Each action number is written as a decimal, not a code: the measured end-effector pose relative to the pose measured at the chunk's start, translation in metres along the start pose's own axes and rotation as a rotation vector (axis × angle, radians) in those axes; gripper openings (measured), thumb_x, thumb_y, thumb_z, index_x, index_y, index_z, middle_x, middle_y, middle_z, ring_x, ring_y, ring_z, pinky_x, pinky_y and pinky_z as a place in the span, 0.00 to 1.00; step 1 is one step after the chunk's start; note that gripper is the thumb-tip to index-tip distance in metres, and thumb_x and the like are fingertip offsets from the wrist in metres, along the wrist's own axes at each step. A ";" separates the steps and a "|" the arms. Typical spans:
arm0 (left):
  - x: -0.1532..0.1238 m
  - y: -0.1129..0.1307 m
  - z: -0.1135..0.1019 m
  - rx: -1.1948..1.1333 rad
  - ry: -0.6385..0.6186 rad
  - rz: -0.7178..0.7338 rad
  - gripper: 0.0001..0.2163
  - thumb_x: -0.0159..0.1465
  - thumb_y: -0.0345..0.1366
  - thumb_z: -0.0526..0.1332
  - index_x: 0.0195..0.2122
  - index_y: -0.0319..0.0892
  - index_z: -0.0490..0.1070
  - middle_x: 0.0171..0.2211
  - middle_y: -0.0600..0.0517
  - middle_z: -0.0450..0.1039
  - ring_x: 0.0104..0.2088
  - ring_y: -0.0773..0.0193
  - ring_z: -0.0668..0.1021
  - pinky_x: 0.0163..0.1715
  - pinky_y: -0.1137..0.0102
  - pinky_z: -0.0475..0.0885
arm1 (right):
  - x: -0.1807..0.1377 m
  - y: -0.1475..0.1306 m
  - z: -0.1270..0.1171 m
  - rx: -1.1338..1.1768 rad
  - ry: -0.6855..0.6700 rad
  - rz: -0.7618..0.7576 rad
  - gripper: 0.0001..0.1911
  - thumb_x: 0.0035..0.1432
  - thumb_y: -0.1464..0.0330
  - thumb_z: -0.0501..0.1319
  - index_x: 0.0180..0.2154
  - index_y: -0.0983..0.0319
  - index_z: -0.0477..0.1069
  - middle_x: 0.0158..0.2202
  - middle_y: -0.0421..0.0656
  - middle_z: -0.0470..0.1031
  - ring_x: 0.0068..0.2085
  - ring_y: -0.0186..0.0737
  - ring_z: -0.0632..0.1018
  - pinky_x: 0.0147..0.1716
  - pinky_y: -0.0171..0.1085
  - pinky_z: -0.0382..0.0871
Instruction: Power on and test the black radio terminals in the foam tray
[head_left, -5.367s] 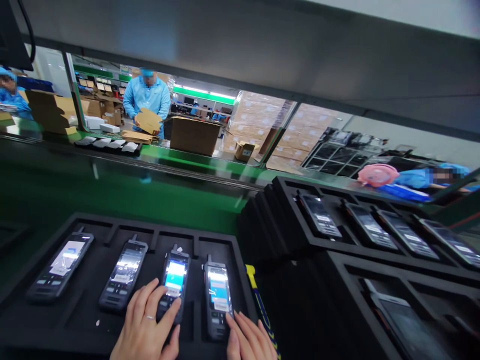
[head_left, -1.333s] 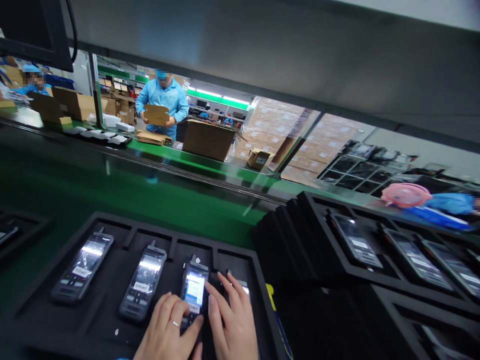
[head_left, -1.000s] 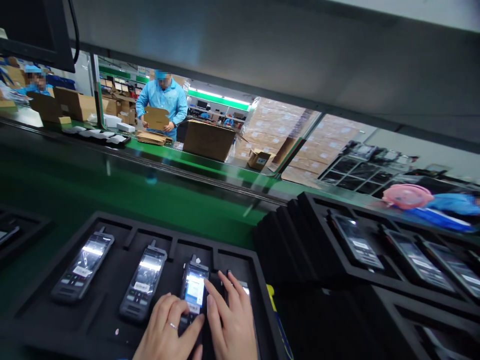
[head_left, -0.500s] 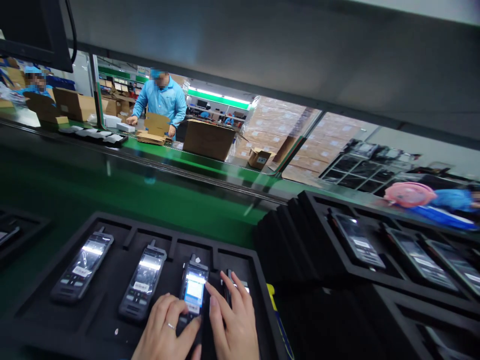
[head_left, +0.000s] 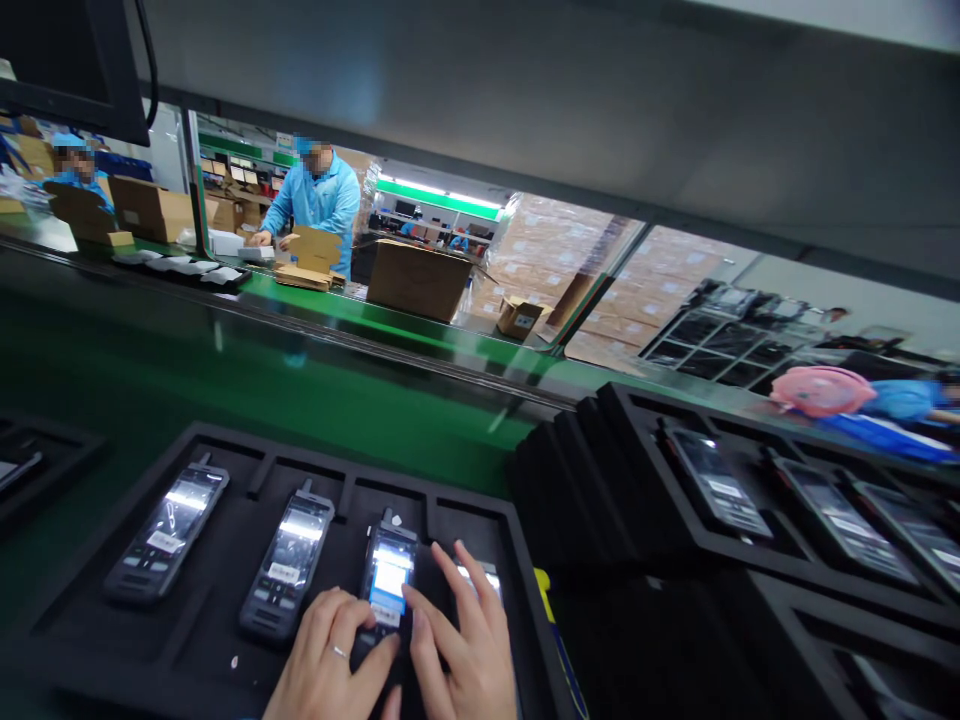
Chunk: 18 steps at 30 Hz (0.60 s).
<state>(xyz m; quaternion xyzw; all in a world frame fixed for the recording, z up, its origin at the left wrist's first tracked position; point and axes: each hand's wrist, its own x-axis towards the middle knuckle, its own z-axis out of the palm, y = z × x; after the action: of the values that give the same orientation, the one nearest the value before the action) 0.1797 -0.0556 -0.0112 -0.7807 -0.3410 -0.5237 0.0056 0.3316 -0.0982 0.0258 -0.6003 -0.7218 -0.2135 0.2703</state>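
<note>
A black foam tray (head_left: 247,470) in front of me holds a row of dark handsets with lit screens. My left hand (head_left: 330,668), a ring on one finger, curls around the lower end of the third handset (head_left: 390,575), thumb on its keypad. My right hand (head_left: 465,650) lies spread over the fourth handset (head_left: 489,574) and hides most of it. Its index fingertip touches the lower edge of the third handset's screen. The first handset (head_left: 166,528) and the second handset (head_left: 289,560) lie untouched to the left.
A stack of black trays (head_left: 600,470) with more handsets (head_left: 716,482) stands at the right. A yellow-and-blue tool (head_left: 551,625) lies between the trays. Beyond is a green conveyor belt (head_left: 300,385). A co-worker in a blue coat (head_left: 319,200) handles cardboard next to a box (head_left: 416,280).
My right hand has moved from beside the fourth handset to on top of it, index finger now at the third handset's screen. The co-worker has lowered the cardboard sheet to the table.
</note>
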 end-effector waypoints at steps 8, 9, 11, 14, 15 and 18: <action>0.000 0.002 -0.003 -0.005 -0.030 -0.031 0.10 0.56 0.30 0.53 0.31 0.47 0.73 0.35 0.51 0.68 0.40 0.58 0.71 0.43 0.63 0.68 | -0.003 0.003 0.005 0.014 -0.004 0.056 0.12 0.61 0.73 0.55 0.43 0.58 0.74 0.59 0.48 0.59 0.60 0.55 0.59 0.47 0.55 0.69; 0.001 0.002 -0.004 -0.004 -0.030 -0.029 0.10 0.56 0.30 0.52 0.31 0.47 0.73 0.35 0.51 0.68 0.40 0.58 0.71 0.43 0.63 0.69 | -0.004 0.003 0.006 0.015 0.001 0.050 0.12 0.61 0.73 0.55 0.43 0.58 0.74 0.58 0.48 0.59 0.60 0.55 0.59 0.47 0.56 0.69; 0.001 0.001 -0.005 0.002 -0.040 -0.024 0.11 0.56 0.29 0.52 0.31 0.47 0.73 0.35 0.51 0.68 0.40 0.58 0.71 0.43 0.63 0.69 | -0.005 0.004 0.006 0.013 0.002 0.048 0.12 0.61 0.73 0.55 0.42 0.58 0.74 0.58 0.49 0.60 0.60 0.55 0.58 0.47 0.56 0.69; 0.000 0.002 -0.005 0.001 -0.051 -0.024 0.11 0.55 0.29 0.52 0.31 0.47 0.73 0.35 0.50 0.68 0.40 0.57 0.72 0.42 0.62 0.70 | -0.006 0.003 0.007 0.015 -0.008 0.057 0.12 0.61 0.73 0.54 0.42 0.57 0.74 0.58 0.48 0.60 0.60 0.54 0.59 0.46 0.56 0.69; 0.000 0.004 -0.005 -0.002 -0.056 -0.025 0.11 0.55 0.28 0.52 0.32 0.46 0.73 0.35 0.50 0.68 0.40 0.57 0.72 0.42 0.62 0.70 | -0.005 0.002 0.007 0.018 -0.012 0.062 0.12 0.61 0.72 0.54 0.42 0.57 0.74 0.57 0.48 0.61 0.60 0.54 0.58 0.46 0.55 0.69; 0.004 0.009 -0.008 -0.040 -0.081 -0.027 0.11 0.57 0.28 0.52 0.33 0.45 0.73 0.36 0.49 0.68 0.41 0.56 0.71 0.43 0.62 0.70 | 0.003 -0.004 0.006 0.044 0.037 0.077 0.11 0.62 0.72 0.54 0.41 0.57 0.74 0.55 0.47 0.63 0.60 0.52 0.59 0.47 0.52 0.68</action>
<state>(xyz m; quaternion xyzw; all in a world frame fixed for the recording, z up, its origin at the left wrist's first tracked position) 0.1793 -0.0634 -0.0016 -0.7966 -0.3409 -0.4982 -0.0311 0.3268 -0.0929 0.0237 -0.6174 -0.6977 -0.1981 0.3046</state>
